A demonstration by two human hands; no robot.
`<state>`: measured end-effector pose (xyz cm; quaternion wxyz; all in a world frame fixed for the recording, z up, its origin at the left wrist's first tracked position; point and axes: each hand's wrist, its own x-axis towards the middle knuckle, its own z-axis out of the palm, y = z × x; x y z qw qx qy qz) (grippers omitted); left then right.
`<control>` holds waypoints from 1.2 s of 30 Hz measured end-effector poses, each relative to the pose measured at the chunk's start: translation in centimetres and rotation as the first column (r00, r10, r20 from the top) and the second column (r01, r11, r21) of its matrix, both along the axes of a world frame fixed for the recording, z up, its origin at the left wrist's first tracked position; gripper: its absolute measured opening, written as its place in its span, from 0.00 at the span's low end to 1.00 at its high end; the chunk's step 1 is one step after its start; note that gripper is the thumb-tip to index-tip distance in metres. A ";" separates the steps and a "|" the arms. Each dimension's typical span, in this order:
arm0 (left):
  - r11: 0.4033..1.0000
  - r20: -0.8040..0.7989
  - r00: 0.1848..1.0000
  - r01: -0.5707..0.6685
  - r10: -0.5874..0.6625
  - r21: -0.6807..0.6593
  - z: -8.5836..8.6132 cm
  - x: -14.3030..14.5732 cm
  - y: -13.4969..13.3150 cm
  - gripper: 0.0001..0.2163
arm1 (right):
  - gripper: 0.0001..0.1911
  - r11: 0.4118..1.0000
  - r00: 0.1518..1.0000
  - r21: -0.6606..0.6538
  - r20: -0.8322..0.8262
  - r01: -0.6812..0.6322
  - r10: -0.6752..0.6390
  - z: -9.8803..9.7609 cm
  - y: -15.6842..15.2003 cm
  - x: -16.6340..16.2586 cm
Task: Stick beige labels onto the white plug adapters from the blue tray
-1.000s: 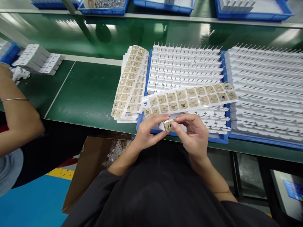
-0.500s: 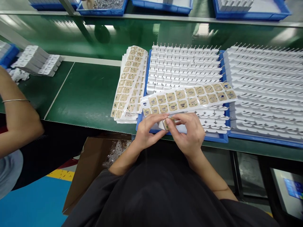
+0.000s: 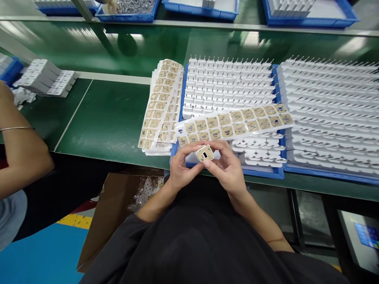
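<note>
Between both hands is a white charger plug [image 3: 205, 154], its port face turned up toward me and covered by a tan sticker with cut-outs over the ports. My left hand [image 3: 182, 163] grips its left side, thumb below and fingers above. On the right, my right hand [image 3: 226, 163] holds it too, the thumb at the lower edge of the sticker. Just beyond the fingers, a sheet of tan stickers [image 3: 233, 123] lies slanted across rows of white chargers [image 3: 227, 86], whose pins point up, in a blue tray [image 3: 263, 172].
Left of the tray lies a stack of sticker sheets [image 3: 161, 102]. A second tray of chargers [image 3: 331, 118] adjoins on the right. Blue bins [image 3: 204, 10] line the shelf above. A co-worker's arm [image 3: 22, 150] is at far left, and an open cardboard box [image 3: 99, 213] stands below the table edge.
The charger has been tilted so that its stickered face now shows fully. My right thumb has moved from over the sticker down to its lower edge, and the right hand has shifted slightly left.
</note>
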<state>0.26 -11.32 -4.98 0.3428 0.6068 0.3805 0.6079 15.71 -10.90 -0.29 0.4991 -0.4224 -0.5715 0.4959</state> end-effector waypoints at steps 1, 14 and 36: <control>1.000 0.010 1.000 0.010 -0.010 0.021 0.0 0.1 0.1 0.19 | 0.18 1.000 1.000 -0.012 -0.007 0.000 0.000 0.0 -0.1 -0.1; 0.948 -0.090 0.994 -0.028 0.060 0.318 0.3 0.6 0.6 0.24 | 0.04 0.997 0.956 -0.041 -0.284 0.062 -0.072 -0.4 0.0 -1.3; 0.950 -0.059 0.997 -0.035 0.056 0.310 0.3 0.4 0.3 0.24 | 0.11 0.997 0.991 0.045 -0.112 -0.061 0.066 -0.1 0.5 0.2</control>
